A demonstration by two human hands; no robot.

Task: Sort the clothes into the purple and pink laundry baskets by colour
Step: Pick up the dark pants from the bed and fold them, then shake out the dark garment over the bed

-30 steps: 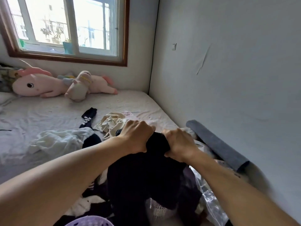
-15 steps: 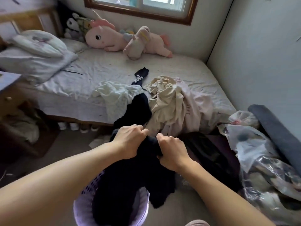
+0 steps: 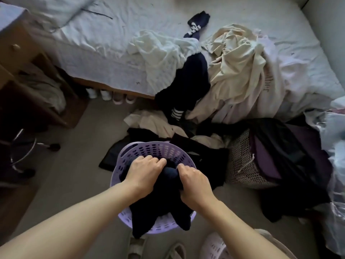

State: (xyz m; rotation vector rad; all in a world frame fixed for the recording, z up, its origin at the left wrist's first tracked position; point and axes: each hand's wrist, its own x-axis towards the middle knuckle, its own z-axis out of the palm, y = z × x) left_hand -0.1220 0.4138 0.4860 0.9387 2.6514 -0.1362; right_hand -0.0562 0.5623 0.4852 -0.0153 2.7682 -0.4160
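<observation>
Okay, head view: both hands are over the purple laundry basket [image 3: 155, 152] on the floor. Left hand [image 3: 144, 171] and right hand [image 3: 195, 185] each have fingers clenched around a bunched dark navy garment [image 3: 169, 200], which sits in the basket with its lower ends draped over the near rim. Pink laundry basket [image 3: 214, 246] only partly in frame, bottom edge, just beside the purple one. More dark and cream clothes lie on the floor past the basket. Cream garments [image 3: 237, 71] and a white one [image 3: 160, 53] heaped on the bed [image 3: 104, 53]. Mesh hamper [image 3: 242, 163] with dark clothes stands right of the basket.
</observation>
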